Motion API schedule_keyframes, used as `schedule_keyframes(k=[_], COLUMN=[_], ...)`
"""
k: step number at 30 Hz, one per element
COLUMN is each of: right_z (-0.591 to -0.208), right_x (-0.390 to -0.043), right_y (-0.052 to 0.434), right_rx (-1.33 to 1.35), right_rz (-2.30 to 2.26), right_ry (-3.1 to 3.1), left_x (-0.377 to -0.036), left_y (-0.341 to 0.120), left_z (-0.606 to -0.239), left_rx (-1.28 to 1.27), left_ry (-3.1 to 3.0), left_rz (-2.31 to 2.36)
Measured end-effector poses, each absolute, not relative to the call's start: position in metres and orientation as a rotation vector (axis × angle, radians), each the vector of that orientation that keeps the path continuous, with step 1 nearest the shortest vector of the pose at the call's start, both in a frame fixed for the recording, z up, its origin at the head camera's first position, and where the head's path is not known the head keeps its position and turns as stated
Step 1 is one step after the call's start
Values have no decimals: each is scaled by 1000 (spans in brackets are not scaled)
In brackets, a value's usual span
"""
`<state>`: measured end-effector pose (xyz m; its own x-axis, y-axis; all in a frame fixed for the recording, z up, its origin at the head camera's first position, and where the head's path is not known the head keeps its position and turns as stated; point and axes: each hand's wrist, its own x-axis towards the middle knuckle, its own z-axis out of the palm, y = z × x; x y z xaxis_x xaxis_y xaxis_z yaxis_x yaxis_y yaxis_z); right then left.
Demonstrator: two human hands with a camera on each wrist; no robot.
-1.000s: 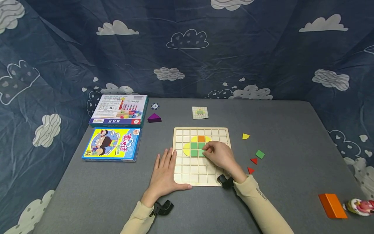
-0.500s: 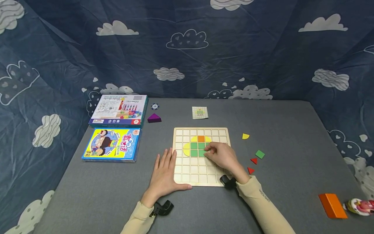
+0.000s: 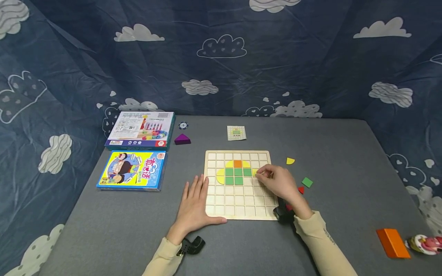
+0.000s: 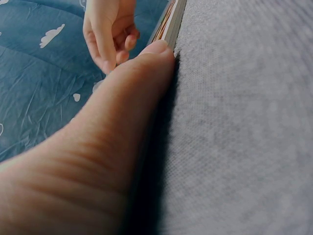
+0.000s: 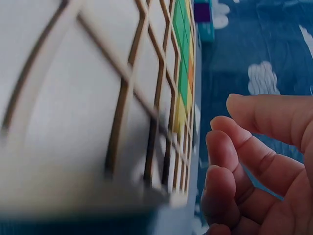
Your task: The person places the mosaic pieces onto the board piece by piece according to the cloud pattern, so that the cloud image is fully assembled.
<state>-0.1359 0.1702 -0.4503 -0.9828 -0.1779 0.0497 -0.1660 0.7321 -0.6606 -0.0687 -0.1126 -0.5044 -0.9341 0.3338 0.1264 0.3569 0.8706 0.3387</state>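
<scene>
Desk (image 3: 331,145) in grey carries a pale wooden grid board (image 3: 229,199) at its middle. On the board sit five green squares, three in one row and two in the row nearer the person, with an orange square (image 3: 238,163) above the middle column of the three. Yellow rounded pieces flank the orange square and the left ends of both green rows; another yellow piece (image 3: 254,171) lies right of the upper row, partly hidden by fingers.

Right hand (image 3: 279,182): over the board's right side, fingers loosely bent, a narrow gap between thumb and forefinger, nothing gripped. Whether the fingertips touch that yellow piece cannot be told. Left hand (image 3: 194,201): spread wide, fingers straight along the board's left edge, thumb against its near edge.

Right of the board lie a loose yellow quarter-round (image 3: 290,161), a loose green square (image 3: 307,182) and a red triangle (image 3: 301,189), with another red shape partly covered near the right wrist. Beyond the board is a small pattern card (image 3: 236,133); to its left, a purple triangular block (image 3: 182,139), a poker chip (image 3: 183,125) and two boxed games. An orange block (image 3: 393,243) and a figurine (image 3: 428,244) stand at far right.
</scene>
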Motion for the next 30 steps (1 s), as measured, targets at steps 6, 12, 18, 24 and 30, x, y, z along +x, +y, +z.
schedule_keyframes(k=[6,12,18,24,30], right_z=[-450,-454,-455,-457,-460], right_x=[-135,-128,-122,-117,-115], right_y=[200,230,257,274,279], right_rx=[-164,-44,23,92,171], right_rz=[-1106,-1064,-1019,-960,-896], right_ry=[3001,3114,3157,3149,3124], left_x=[-69,-70,-69,-69,-69], left_y=[-114,-114,-113,-114,-113], left_z=[-504,-504,-505,-506,-506], left_rx=[-543,-542,-548,-557,-552], left_ry=[-2988,-3007,-2996,-2976,-3002], left_rz=[-560,-552,-561,-554,-540])
